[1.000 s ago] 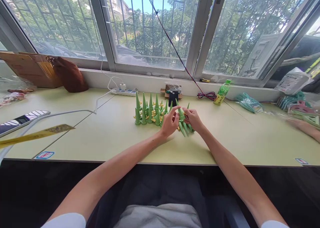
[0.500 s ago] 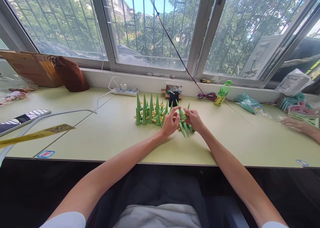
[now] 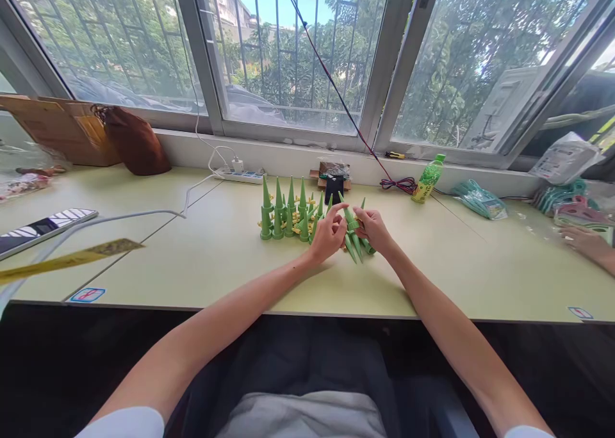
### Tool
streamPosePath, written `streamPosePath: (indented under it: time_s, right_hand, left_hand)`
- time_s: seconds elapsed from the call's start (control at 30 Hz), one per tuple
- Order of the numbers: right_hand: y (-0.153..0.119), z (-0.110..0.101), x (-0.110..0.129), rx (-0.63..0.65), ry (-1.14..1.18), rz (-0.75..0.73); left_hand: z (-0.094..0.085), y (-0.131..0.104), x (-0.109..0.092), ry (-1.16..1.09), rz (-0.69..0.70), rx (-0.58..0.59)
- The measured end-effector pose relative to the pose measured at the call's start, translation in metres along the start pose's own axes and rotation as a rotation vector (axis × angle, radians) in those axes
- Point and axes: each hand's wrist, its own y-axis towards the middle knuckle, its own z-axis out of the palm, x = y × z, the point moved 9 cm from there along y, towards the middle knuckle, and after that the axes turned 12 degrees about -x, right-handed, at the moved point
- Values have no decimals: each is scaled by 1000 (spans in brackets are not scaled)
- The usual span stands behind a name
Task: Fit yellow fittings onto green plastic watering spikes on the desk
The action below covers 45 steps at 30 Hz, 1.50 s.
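Both my hands meet over the table around a green plastic cone whose pointed tip tilts up and to the left. My left hand is curled at its left side, index finger bent over near the tip. From the right, my right hand pinches the cone's lower part between thumb and fingers. Just below lie several loose green cones, partly covered by my hands. To the left, several more green cones stand upright in rows, with small yellow pieces on them.
A dark phone-like object lies behind the cones. A green drink bottle stands to the right, near bagged teal items. Another person's hand is at far right. A white cable and yellow strap cross the left side.
My hands and the cone have barely moved. At the far right, the other person's hand has shifted slightly to the right.
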Motion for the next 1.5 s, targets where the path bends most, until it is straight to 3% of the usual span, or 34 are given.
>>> streamPosePath:
  time_s: [1.5]
  right_hand:
    - [0, -1, 0, 4, -23, -17]
  left_hand:
    - [3, 0, 5, -3, -29, 27]
